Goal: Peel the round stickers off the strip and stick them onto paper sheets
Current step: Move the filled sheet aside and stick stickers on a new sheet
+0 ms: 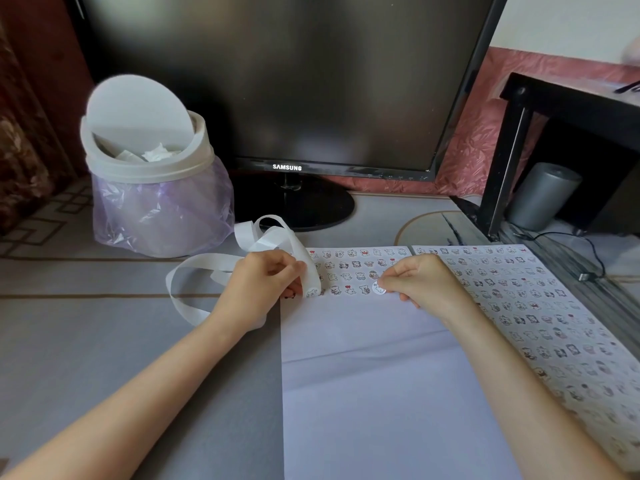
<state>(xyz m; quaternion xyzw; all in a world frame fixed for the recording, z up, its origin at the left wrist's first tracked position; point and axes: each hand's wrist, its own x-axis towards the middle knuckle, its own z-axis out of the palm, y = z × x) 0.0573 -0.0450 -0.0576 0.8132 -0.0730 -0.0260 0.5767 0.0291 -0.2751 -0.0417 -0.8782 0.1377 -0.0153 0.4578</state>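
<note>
Left hand [266,278]: we pinch the strip [270,239], holding it ready for peeling.
Right hand [422,282]: we pinch the round sticker [378,288] down, extending our row on the paper sheet [363,358].

The back of the worktop [86,341] is blocked by a big black monitor [277,81] and its round foot [304,206]. The back left is filled by a white bin [149,157] in a purple bag. Loops of strip [207,262], held by the left hand [263,282], are piled just beside the bin. The right side is shut off by a black stand [507,150] and a thin cable [594,245]. A round sticker [379,288] is pinched by the right hand [419,282]. Flat room is left between the arms, on the lower paper sheet [381,393], and on the worktop at the left.
</note>
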